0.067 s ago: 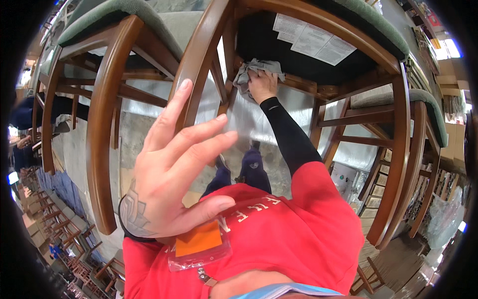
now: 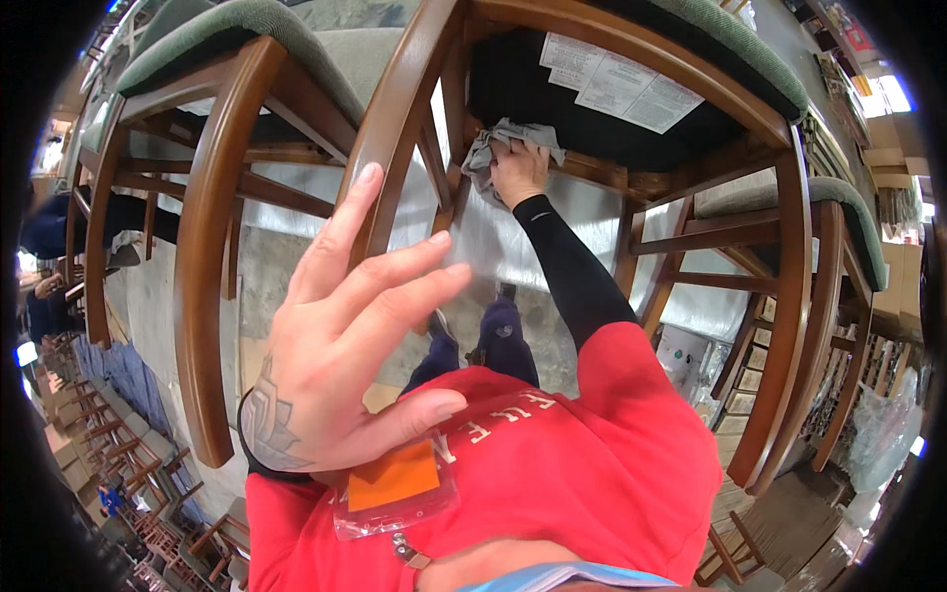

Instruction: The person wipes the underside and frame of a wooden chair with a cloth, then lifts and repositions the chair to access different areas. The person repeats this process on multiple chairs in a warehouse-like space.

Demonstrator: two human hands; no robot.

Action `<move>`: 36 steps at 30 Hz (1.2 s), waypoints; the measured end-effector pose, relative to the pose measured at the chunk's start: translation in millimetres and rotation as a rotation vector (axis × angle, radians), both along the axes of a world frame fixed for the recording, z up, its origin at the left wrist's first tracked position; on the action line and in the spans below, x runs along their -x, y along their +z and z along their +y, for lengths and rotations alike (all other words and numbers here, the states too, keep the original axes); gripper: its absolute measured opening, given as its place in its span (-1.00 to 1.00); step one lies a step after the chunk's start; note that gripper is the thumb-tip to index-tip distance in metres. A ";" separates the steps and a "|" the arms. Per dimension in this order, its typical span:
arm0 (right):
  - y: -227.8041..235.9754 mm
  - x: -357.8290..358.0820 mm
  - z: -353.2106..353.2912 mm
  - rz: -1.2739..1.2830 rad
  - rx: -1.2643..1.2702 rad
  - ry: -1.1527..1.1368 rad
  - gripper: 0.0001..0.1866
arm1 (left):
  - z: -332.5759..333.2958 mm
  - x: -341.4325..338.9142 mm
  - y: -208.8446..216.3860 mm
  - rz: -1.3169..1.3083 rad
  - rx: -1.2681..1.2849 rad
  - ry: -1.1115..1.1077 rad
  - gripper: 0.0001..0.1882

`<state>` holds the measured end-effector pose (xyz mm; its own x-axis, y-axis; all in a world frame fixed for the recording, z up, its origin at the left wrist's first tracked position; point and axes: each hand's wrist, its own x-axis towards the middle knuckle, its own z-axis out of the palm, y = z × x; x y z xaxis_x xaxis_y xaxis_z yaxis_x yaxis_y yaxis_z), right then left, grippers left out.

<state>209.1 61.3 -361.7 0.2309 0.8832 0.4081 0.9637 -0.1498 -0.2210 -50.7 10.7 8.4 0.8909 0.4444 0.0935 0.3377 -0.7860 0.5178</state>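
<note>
A wooden chair (image 2: 631, 30) with green-grey upholstery is tipped so that the black underside of its seat (image 2: 523, 84) shows, with white paper labels (image 2: 631, 84) on it. My right hand (image 2: 520, 173) presses a crumpled grey cloth (image 2: 511, 130) against the brown frame at the seat's inner corner. Close to the camera, my left hand (image 2: 345, 326) is open with its fingers spread. Its index fingertip overlaps the chair's near left leg (image 2: 395, 109); whether they touch I cannot tell. Nothing is in that hand.
More wooden chairs stand close by, one at the left (image 2: 212, 197) and one at the right (image 2: 843, 217). A clear badge holder with an orange card (image 2: 395, 479) hangs at my chest. Cardboard boxes (image 2: 893, 143) and plastic wrap (image 2: 878, 434) lie off to the right. Another person's dark sleeve (image 2: 138, 212) shows at far left.
</note>
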 end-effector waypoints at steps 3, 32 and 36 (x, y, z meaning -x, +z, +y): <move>7.2 22.2 20.4 0.142 -0.048 -0.040 -0.66 | -1.9 -3.4 -0.5 -0.008 0.023 0.011 -0.25; -41.2 -41.1 -39.3 0.131 0.170 -0.078 -0.65 | 7.5 0.8 -3.7 0.070 0.040 -0.085 -0.20; -66.8 -107.9 -111.5 -0.024 -0.119 -0.383 -0.65 | 7.0 1.1 -5.6 -0.047 0.085 -0.051 -0.22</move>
